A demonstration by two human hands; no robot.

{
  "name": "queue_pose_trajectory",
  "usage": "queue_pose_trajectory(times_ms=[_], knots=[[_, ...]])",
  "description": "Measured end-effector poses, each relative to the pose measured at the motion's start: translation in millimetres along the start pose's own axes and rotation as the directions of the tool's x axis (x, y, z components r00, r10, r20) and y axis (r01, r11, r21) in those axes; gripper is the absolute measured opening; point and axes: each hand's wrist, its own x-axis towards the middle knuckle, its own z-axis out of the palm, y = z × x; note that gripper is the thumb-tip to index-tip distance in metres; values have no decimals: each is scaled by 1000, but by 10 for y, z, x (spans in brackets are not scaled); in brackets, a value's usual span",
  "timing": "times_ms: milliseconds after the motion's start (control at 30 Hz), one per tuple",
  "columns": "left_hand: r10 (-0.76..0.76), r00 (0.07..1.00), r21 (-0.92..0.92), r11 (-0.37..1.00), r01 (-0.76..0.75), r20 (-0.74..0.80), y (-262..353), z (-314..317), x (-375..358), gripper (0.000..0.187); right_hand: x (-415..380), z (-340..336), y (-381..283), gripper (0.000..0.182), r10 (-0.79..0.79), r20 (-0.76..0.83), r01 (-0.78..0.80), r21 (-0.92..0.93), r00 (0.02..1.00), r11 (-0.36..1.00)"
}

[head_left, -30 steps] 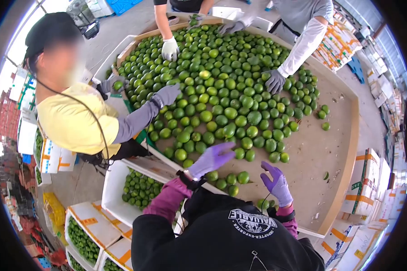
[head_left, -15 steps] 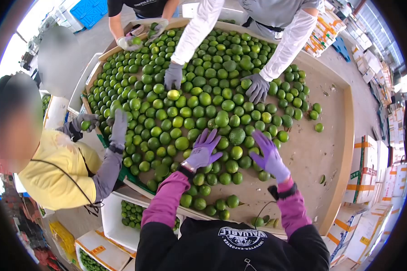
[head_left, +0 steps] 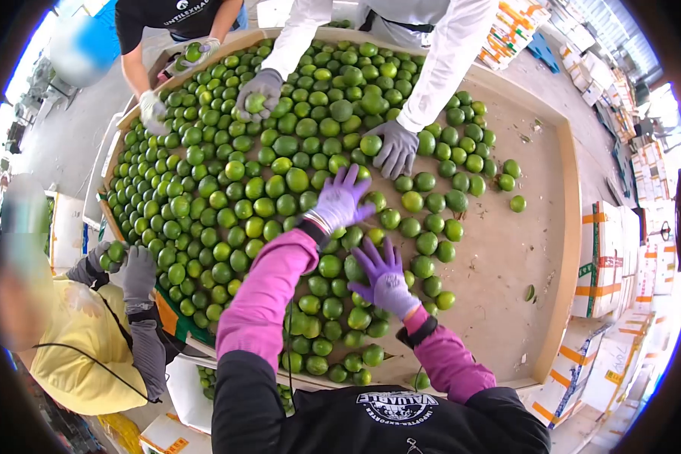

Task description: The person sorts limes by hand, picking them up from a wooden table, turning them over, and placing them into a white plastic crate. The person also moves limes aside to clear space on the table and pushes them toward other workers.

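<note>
purple-gloved left hand [head_left: 340,201] and purple-gloved right hand [head_left: 388,281] over round green limes [head_left: 296,179].
both hands: fingers spread, palms down, left farther forward than right; contact under the palms cannot be told. the limes lie loose across a tan, shallow, raised-edge tray [head_left: 507,287], massed left and centre. the wearer's black fabric top [head_left: 318,420] bears white print: "valuable", with "importer-exporter" curved below. opposite, a co-worker's black short-sleeved shirt [head_left: 185,18] reads "untilexha", remainder cut off. white, orange-taped boxes [head_left: 605,253] stand right of the tray; their markings are too small to read.
</note>
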Motion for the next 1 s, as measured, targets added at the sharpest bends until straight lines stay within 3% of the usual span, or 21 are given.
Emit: queue_pose_trajectory(times_ms=[33,67,133,200,233,267,333,367,433,467,500,533,600,633,667,733,800,867,933,967,1000], knots=[[-16,990,84,996,5,138,136,-7,-109,78,-153,-27,-26,77,12,6,-12,-3,1000,1000],[-46,986,157,987,21,161,191,-16,-128,81,-311,-59,-33,76,6,-12,-6,53,1000,999],[-31,968,37,999,23,251,166,-162,-292,80,-503,-97,11,76,22,-32,-18,115,999,993],[90,985,-53,995,-84,144,-36,-81,-547,72,-699,-174,148,72,-63,-74,77,214,995,974],[61,969,-156,987,-23,240,-82,-191,-656,69,-777,-219,211,66,2,-123,42,357,992,933],[41,940,-249,967,48,340,-111,-287,-778,67,-862,-241,329,66,4,-124,42,365,992,930],[23,955,-262,963,58,294,-83,-347,-1050,65,-1019,-274,595,68,165,-234,-78,342,958,937],[12,977,-203,979,33,214,-48,-392,-1140,55,-1060,-300,706,68,172,-235,-82,349,957,934],[-10,967,-290,953,86,253,-196,-375,-1201,46,-1081,-391,868,77,353,-461,-288,207,814,935],[-31,957,-372,917,142,288,-289,-368,-1203,39,-1070,-380,812,77,357,-465,-292,208,810,933],[-85,950,-412,887,209,299,-346,-475,-1054,33,-1029,-361,678,82,352,-317,-330,122,881,936],[-224,889,-374,846,380,399,-339,-617,-834,32,-990,-343,560,88,350,-159,-350,29,923,936],[-374,918,-393,831,394,128,-310,-690,-488,29,-896,-145,322,94,304,-215,-256,222,928,941],[-302,952,-354,896,267,-47,-335,-626,-306,28,-823,-203,70,93,333,-109,-292,282,937,914],[-209,954,-289,947,143,-213,-388,-480,-130,28,-746,-141,-98,93,331,-110,-289,284,937,914],[38,943,-86,994,-70,-329,-591,14,201,34,-614,-59,-290,93,248,-75,-255,-85,966,963],[-98,978,238,961,142,-186,-311,40,342,38,-575,34,-245,93,273,-64,-276,-46,960,960],[-111,963,287,941,181,-244,-369,242,449,37,-558,20,-153,93,209,-87,-208,10,974,978],[-123,981,145,979,145,-152,-492,211,517,46,-498,-75,-55,91,204,-110,-203,18,973,979],[-64,971,42,996,76,-230,-523,168,470,44,-468,-66,21,91,143,-143,-136,55,979,989],[-89,975,-117,991,67,-204,-503,18,403,47,-449,-69,71,91,79,-180,-63,91,981,994]])
